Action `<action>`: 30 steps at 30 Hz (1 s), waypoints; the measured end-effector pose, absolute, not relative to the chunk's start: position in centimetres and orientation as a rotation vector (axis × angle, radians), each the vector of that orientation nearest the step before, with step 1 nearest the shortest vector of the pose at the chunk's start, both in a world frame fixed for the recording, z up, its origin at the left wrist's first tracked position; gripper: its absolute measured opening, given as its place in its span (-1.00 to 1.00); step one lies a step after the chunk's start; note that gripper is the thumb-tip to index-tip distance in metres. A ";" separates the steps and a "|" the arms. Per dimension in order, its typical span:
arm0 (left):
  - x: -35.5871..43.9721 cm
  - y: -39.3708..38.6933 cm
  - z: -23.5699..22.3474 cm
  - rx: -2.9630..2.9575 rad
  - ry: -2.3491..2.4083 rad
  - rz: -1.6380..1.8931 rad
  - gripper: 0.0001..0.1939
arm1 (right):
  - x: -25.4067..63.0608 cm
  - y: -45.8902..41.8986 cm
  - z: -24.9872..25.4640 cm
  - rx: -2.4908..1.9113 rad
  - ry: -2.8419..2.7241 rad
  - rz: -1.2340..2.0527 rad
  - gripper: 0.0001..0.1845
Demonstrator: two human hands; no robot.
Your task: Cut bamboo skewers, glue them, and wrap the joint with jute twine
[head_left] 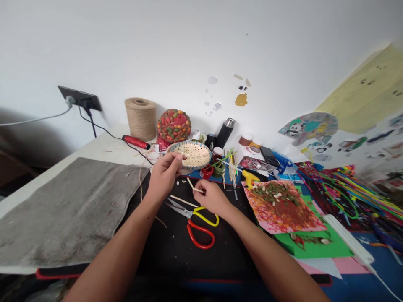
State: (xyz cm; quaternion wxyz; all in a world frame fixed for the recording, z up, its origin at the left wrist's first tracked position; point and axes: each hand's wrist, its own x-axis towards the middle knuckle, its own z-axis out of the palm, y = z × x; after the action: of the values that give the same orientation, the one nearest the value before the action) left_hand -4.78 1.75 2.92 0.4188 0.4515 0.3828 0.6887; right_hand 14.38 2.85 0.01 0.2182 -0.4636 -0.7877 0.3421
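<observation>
My left hand (166,171) is raised just in front of the woven bamboo basket (193,154), thumb and fingers pinched together. What they pinch, if anything, is too small to make out. Lower and to the right, my right hand (214,198) is closed on pale thin wooden sticks (190,183), which meet at an angle by the fingertips. Another wooden stick (182,201) lies on the black mat just below. Beside it rest scissors (189,214) with one yellow and one red handle, blades slightly apart, close under my right hand.
Behind stand a twine spool (141,119), a seed-covered ball (174,126) and a black thermos (225,132). A yellow glue gun (250,179) and seed-strewn paper (286,207) lie right; pipe cleaners (349,188) spread beyond. A grey cloth (69,209) covers the left.
</observation>
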 end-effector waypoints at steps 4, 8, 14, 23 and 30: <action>-4.4 1.6 3.0 1.141 0.926 1.565 -0.61 | 15.7 2.1 -0.2 -1.179 -1.892 1.287 -0.78; -3.9 1.6 2.8 1.252 0.950 1.269 -0.49 | 15.9 0.9 0.2 -1.070 -1.678 1.522 -0.75; -3.9 1.6 2.2 1.273 0.880 0.984 -0.48 | 15.5 -0.2 0.9 -0.866 -1.263 1.897 -0.72; -3.5 1.3 2.9 1.232 0.833 0.991 -0.60 | 15.4 -0.3 0.0 -0.847 -1.189 1.954 -0.62; -3.3 1.2 2.4 1.287 0.725 0.926 -0.63 | 15.4 -0.2 -0.6 -0.869 -1.308 1.922 -0.42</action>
State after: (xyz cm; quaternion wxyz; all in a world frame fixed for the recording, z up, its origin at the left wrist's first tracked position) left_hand -3.25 1.23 2.35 0.6438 0.5649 0.3181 0.4065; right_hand 15.39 -0.24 -0.56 0.3237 -0.3311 -0.4987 0.7327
